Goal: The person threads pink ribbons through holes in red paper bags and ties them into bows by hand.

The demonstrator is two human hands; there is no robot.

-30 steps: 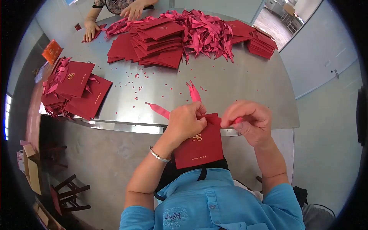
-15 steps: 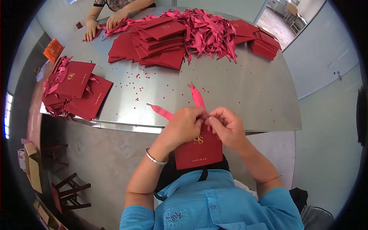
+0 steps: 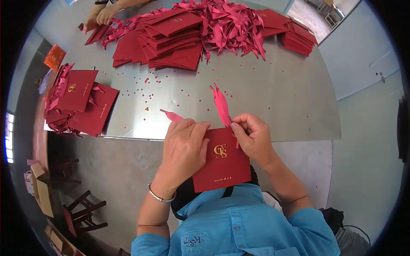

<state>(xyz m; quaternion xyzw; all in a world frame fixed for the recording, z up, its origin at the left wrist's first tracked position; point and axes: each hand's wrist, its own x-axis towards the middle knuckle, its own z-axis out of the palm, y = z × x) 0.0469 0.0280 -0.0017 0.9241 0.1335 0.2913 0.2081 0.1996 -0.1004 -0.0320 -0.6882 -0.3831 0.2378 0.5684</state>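
Observation:
A dark red paper gift bag (image 3: 223,164) with gold lettering is held over my lap at the near table edge. My left hand (image 3: 184,143), back side up, closes on its upper left edge, and its fingertips are partly hidden. A short pink ribbon end pokes out beyond that hand. At the bag's top right corner, my right hand (image 3: 252,134) pinches a pink ribbon (image 3: 221,104) between thumb and forefinger. The rest of this ribbon stretches away over the metal table.
On the metal table (image 3: 256,123) are a stack of red bags (image 3: 171,38), a heap of pink ribbons (image 3: 232,27) and scattered red dots. Ribboned bags (image 3: 96,104) lie at the left edge. Another person's hands (image 3: 104,16) work at the far left. A wooden stool (image 3: 83,211) stands below.
My left hand has moved left, from the ribbon at the bag's top middle to its upper left edge, uncovering the gold letters. My right hand stays at the top right.

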